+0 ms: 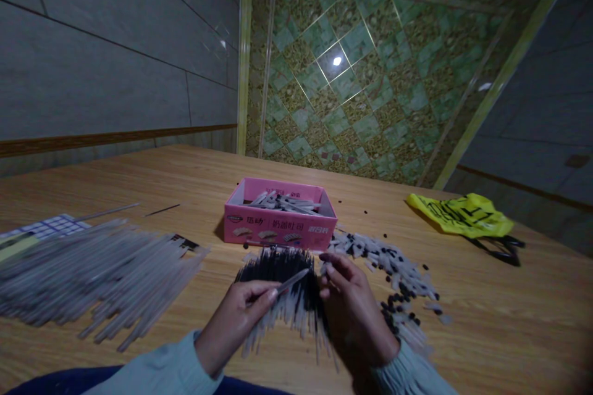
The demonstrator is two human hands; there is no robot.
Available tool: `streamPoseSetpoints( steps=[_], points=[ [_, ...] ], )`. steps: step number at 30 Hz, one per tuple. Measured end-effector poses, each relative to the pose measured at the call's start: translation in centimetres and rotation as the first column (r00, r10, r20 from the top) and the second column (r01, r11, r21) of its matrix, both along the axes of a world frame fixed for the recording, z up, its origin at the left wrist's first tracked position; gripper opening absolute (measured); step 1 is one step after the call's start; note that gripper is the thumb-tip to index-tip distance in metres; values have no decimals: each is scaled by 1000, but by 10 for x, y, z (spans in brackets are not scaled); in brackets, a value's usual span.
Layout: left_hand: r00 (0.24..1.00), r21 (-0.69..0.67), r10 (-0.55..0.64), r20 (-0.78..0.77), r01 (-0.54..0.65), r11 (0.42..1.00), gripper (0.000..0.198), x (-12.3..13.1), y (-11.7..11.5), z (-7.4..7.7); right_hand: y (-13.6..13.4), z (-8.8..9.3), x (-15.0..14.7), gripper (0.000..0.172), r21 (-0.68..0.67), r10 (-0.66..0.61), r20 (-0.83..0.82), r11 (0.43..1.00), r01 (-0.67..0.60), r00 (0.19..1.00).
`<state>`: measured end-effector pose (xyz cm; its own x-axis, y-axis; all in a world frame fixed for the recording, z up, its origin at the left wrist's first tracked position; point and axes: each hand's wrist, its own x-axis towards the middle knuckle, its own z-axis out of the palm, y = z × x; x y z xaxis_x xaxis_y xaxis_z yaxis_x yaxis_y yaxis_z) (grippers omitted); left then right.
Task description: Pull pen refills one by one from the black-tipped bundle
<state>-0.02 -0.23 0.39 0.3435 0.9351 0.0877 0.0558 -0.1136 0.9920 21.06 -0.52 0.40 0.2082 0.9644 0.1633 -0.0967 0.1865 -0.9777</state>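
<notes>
The two hands are apart above the worktop (176,179). The left hand (245,311) is closed on a clear tube (293,281), thumb along it, its free end slanting up toward the right hand (354,302). The right hand's thumb and fingers are pinched on a small pale piece (323,269), too blurred to make out.

Under and between the hands lies a fanned heap of thin refills (299,302), dark toward the far end and pale toward the near end. Just beyond it stands a pink box (280,231), open at the top, with pale and dark sticks (290,202) inside. To the right, small black and white caps (393,262) are scattered, some near the right wrist. To the left is a broad pile of clear tubes (102,278), beside a checked cloth (55,226). A thin dark rod (162,210) lies farther back. At far right rests a yellow bag (463,213) with black print, and behind the worktop rise tiled walls (370,105).
</notes>
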Motion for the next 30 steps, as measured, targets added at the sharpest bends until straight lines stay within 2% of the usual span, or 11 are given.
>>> streamPoseSetpoints(
  steps=[2,5,11,15,20,24,27,30],
  points=[
    [999,20,11,-48,-10,1000,28,-1,0,0,-4,-2,-12,25,-76,57,-272,994,-81,961],
    [996,47,-11,-86,15,999,29,-1,0,-1,-6,-5,-17,26,-83,127,-353,982,-167,927],
    [991,49,-7,-131,14,999,30,-1,-1,0,-8,-4,-12,22,-44,197,-278,975,-218,940],
    [994,40,-13,-104,17,999,30,-1,-1,-1,-8,0,-11,22,-4,183,-182,982,-187,966],
    [994,20,-48,-95,50,999,32,-1,0,-1,-11,10,-12,23,-10,171,-162,984,-175,972],
    [988,44,-66,-139,72,996,32,-1,-1,1,-10,2,-14,22,1,194,-167,981,-196,967],
    [985,58,-50,-166,61,996,32,-2,-2,1,-9,-4,-14,21,22,209,-106,978,-207,972],
    [981,56,-67,-182,79,995,35,-3,-2,1,-9,-4,-14,18,26,230,-26,973,-229,973]
  ],
)
